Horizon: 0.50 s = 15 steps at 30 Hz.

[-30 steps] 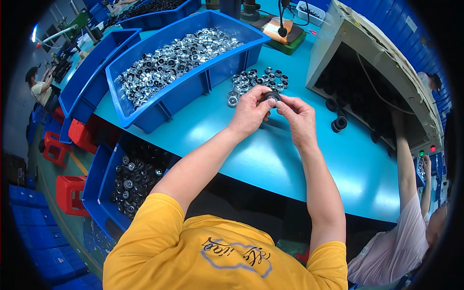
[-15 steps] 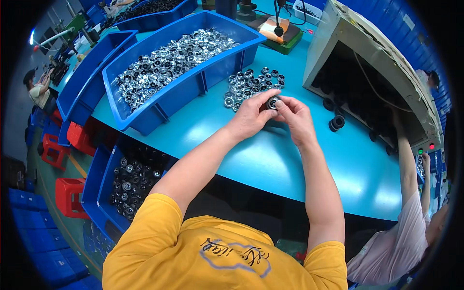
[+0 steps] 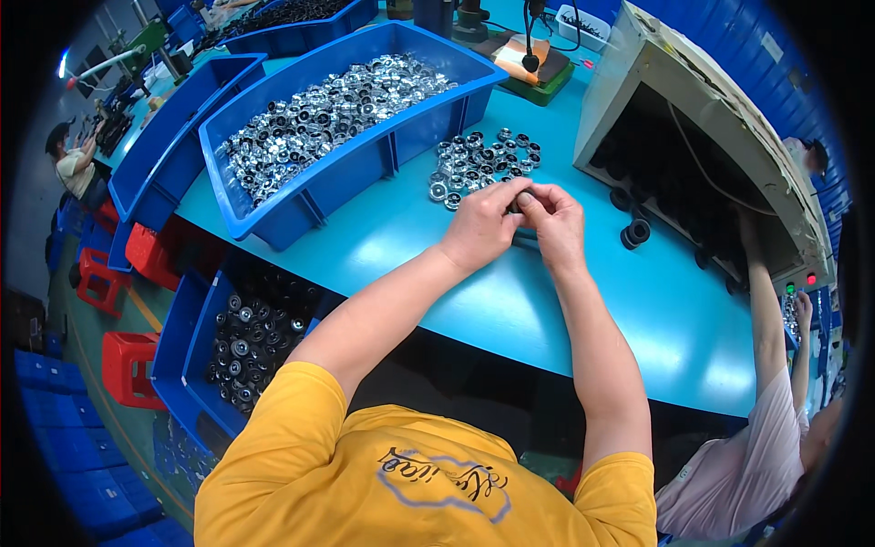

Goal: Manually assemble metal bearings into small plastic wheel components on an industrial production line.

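Observation:
My left hand (image 3: pixel 481 228) and my right hand (image 3: pixel 558 228) meet over the blue-green tabletop, closed together on a small round black-and-silver part (image 3: pixel 516 208). Fingers and thumbs cover most of that part; only a dark bit shows between them. Just beyond my hands lies a loose cluster of shiny metal parts with black centres (image 3: pixel 474 159). A long blue bin (image 3: pixel 355 173), left of the cluster, is heaped with the same kind of metal parts. Right of my hands, black rubber-like rings (image 3: pixel 635 233) lie by the opening of a pale box (image 3: pixel 602 128).
A co-worker's arm (image 3: pixel 768 310) reaches into the pale box from the right. Below the table at left, another blue bin (image 3: pixel 196 365) contains black-and-silver wheel-like parts. Red stools (image 3: pixel 128 365) stand on the floor. A green block (image 3: pixel 547 89) sits at the back.
My hands have drawn closer around the round part and dipped slightly toward me. Its silver face, visible before, is now mostly covered by fingers.

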Tool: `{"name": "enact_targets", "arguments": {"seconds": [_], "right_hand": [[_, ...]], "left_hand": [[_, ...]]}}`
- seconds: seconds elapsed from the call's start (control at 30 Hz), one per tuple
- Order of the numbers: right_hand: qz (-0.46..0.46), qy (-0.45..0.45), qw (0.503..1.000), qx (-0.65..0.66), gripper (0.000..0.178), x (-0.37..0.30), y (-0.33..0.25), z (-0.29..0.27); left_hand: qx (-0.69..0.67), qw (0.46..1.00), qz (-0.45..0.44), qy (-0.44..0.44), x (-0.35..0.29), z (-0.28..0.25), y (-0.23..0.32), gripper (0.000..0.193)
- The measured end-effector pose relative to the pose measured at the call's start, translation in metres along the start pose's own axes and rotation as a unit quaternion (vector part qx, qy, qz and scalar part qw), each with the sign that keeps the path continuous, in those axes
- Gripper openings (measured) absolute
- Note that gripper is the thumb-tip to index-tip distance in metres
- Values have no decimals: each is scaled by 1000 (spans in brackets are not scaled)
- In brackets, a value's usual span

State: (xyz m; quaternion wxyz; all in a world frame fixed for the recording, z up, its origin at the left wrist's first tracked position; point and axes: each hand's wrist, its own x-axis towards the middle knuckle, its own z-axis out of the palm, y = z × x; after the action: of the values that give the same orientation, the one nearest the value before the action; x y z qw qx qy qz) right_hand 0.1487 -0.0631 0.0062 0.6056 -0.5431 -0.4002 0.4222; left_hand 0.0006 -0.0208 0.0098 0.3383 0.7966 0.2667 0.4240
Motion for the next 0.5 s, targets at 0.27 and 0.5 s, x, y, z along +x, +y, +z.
{"name": "enact_targets", "arguments": {"seconds": [0.27,0.5], "right_hand": [[95,-96,987,84,30,4,-18,-19],[79,-94,990,68,30,2,-22,-17]], "left_hand": [[-298,942,-138,-67,10,-9,-11,51],[-276,948,-136,-82,9,-7,-14,55]]}}
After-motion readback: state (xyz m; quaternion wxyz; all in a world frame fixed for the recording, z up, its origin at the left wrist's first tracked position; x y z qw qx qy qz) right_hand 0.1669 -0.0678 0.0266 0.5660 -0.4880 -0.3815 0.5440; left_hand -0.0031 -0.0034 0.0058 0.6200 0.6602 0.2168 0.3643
